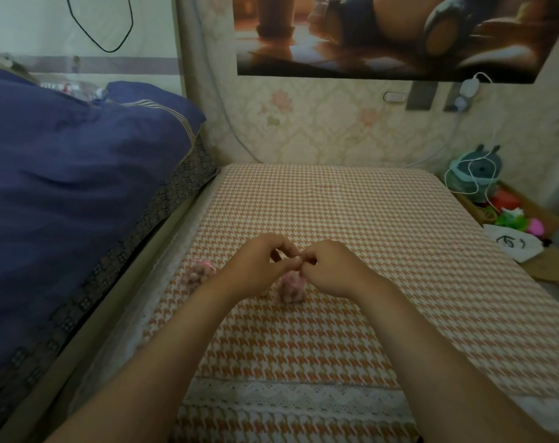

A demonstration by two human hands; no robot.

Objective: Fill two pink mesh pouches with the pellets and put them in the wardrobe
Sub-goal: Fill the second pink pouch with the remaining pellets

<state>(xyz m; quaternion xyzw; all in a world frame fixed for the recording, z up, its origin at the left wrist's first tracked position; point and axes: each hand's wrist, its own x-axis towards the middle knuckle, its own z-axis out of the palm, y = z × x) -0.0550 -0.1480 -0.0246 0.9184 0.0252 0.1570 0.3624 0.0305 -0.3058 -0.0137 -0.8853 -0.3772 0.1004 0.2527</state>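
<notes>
Two pink mesh pouches filled with pellets lie on the houndstooth tablecloth [351, 219]. One pouch [291, 286] sits right under my hands, partly hidden by them. The other pouch [202, 270] rests to the left, near the table's left edge, untouched. My left hand [261, 266] and my right hand [332, 269] meet fingertip to fingertip just above the middle pouch, fingers curled and pinching something thin at its top, likely its drawstring; the string itself is too small to make out.
A bed with a dark blue duvet [73, 174] runs along the left side of the table. At the right edge stand a teal plush toy [475, 174] with a white cable, colourful items and a white bag [511, 244]. The wallpapered wall is behind.
</notes>
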